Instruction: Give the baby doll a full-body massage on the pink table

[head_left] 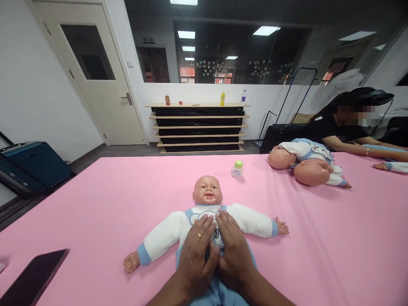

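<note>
A baby doll (208, 190) in a white and light-blue outfit lies on its back on the pink table cover, head away from me and arms spread out. My left hand (197, 253) rests flat on the doll's chest and belly, fingers straight and side by side, a ring on one finger. Beside it my right hand (234, 250) lies flat on the same clothing, fingers stretched towards the doll's neck. The thumbs come close together over the belly. Both hands and forearms hide much of the doll's lower body.
A small bottle with a green cap (237, 169) stands beyond the doll. A dark phone (35, 276) lies at the near left of the pink cover (95, 204). Two more dolls (310, 171) lie at the far right, near a person in black (331, 127). A shelf (199, 127) stands behind.
</note>
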{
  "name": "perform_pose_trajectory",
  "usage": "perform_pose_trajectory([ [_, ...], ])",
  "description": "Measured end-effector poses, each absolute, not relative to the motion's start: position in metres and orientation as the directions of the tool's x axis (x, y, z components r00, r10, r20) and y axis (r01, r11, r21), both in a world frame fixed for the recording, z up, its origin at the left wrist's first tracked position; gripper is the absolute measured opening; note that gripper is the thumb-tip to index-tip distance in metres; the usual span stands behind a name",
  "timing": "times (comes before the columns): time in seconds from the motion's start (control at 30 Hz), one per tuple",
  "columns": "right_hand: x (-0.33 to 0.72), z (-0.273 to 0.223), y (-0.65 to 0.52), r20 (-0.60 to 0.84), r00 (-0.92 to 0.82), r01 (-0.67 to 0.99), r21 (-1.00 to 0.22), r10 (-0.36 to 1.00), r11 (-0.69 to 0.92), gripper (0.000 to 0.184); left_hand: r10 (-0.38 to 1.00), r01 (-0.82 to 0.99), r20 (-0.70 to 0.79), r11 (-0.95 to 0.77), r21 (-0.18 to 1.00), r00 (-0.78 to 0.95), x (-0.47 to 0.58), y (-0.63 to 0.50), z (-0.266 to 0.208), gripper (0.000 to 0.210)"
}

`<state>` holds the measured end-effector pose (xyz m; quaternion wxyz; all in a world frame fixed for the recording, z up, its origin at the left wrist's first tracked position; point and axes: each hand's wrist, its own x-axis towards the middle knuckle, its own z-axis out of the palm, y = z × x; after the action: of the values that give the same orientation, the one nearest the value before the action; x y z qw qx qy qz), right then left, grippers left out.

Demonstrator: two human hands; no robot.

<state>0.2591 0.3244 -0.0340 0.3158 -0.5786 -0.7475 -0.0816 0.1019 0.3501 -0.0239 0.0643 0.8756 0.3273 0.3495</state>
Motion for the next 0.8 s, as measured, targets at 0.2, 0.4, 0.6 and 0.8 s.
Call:
perform_pose_trajectory([
  [0.2, 0.259, -0.036, 0.324, 0.619, -0.120, 0.921, -0.222, 0.776, 0.320, 0.057, 0.620, 0.526, 0.572, -0.776, 0.348, 0.537, 0.102, 0.350, -0.025, 0.054],
  [0.4, 0.257, -0.029, 0.319, 0.717, -0.077, 0.905, -0.242, 0.693, 0.351, 0.043, 0.628, 0.542, 0.585, -0.766, 0.347, 0.513, 0.103, 0.351, -0.026, 0.052],
  [0.6, 0.254, -0.009, 0.314, 0.755, -0.219, 0.731, -0.292, 0.618, 0.616, 0.026, 0.668, 0.576, 0.595, -0.724, 0.380, 0.447, 0.101, 0.352, -0.038, 0.051],
  [0.8, 0.257, -0.006, 0.320, 0.609, -0.307, 0.760, -0.306, 0.731, 0.574, 0.042, 0.742, 0.679, 0.574, -0.621, 0.392, 0.347, 0.103, 0.348, -0.045, 0.055],
])
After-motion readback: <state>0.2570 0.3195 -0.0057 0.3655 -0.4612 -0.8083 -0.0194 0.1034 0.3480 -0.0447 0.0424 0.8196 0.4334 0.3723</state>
